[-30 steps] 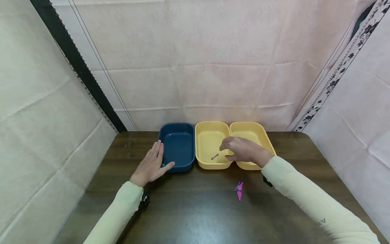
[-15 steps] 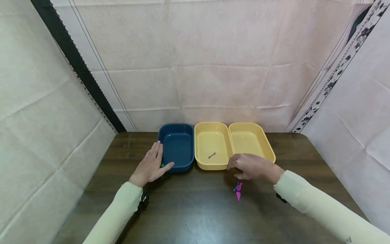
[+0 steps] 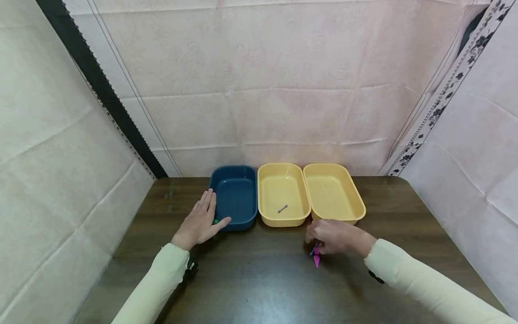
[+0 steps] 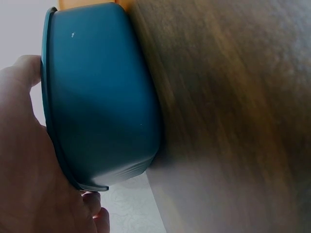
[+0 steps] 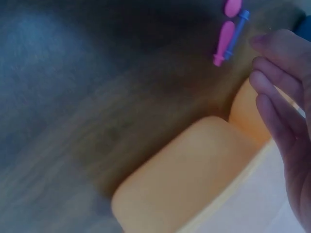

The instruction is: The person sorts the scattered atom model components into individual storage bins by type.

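My left hand (image 3: 198, 220) rests on the left front rim of the blue bin (image 3: 242, 228), fingers straight and thumb along the edge. In the left wrist view, the palm lies against the rim of this bin (image 4: 102, 92). A small green thing (image 3: 216, 221) shows beside the thumb. My right hand (image 3: 333, 236) hovers over two small pink pieces (image 3: 316, 261) and a small blue rod (image 3: 312, 252) on the table. In the right wrist view its loosely bent fingers (image 5: 272, 87) hold nothing, apart from the pink piece (image 5: 224, 41) and blue rod (image 5: 237, 34).
Two yellow bins stand side by side right of the blue one. The middle bin (image 3: 283, 223) holds a small purplish rod (image 3: 282, 209); the right bin (image 3: 356, 215) is behind my right hand. Cloth walls (image 3: 299, 121) enclose the back and sides of the wooden table (image 3: 243, 270).
My right hand has come from over the yellow bins toward the front edge and down over the pink pieces and blue rod. The left hand stays on the blue bin.
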The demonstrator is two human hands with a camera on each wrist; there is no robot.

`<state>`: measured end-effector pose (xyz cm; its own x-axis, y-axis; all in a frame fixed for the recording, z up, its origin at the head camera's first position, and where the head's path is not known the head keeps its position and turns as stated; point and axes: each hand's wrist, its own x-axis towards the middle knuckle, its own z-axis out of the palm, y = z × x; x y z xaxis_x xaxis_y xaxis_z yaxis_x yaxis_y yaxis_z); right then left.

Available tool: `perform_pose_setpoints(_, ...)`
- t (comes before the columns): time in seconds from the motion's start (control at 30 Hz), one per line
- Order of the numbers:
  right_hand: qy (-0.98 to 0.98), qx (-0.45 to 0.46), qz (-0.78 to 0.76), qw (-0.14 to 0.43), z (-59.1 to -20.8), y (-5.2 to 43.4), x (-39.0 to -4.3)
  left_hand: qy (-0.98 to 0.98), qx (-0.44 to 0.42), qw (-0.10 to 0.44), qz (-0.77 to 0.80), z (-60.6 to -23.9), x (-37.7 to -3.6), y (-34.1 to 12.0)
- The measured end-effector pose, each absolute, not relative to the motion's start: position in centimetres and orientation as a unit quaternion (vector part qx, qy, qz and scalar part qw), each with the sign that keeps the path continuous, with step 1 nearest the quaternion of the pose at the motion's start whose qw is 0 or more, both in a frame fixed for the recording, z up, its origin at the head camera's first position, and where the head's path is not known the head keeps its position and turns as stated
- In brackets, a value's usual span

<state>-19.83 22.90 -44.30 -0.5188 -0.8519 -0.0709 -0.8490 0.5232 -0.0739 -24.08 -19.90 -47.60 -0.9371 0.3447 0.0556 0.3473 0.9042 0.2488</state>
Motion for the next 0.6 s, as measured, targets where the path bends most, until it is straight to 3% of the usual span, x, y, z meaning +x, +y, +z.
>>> perform_pose_setpoints(0.3,0.862,-0.501,-0.023,0.067,-45.9,22.7,-19.6,-0.976,-0.176,0.003,-0.13,-47.9,-24.0,-20.0)
perform_pose_setpoints(0.6,0.86,-0.507,-0.01,0.048,-46.5,22.2,-19.8,-0.975,-0.178,0.005,-0.132,-48.0,-24.2,-20.0)
